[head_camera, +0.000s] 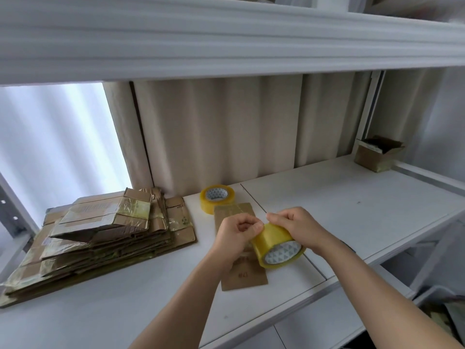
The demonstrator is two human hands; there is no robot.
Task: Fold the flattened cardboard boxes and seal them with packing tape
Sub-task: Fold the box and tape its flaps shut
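A roll of yellowish clear packing tape [276, 245] is held above a flattened cardboard box [245, 275] that lies on the white shelf [352, 205]. My right hand [297, 227] grips the roll from above. My left hand [239, 229] has its fingers curled and pinches at the roll's left edge, where the tape end seems to be. A second tape roll [217, 198] stands on the shelf behind the flat box. A stack of several flattened, taped cardboard boxes [100, 235] lies at the left.
A small open-topped cardboard box [377, 153] stands at the shelf's far right corner. An upper shelf [226, 39] hangs overhead. Beige curtains [226, 132] close off the back, and a grey bin [442, 308] sits low on the right.
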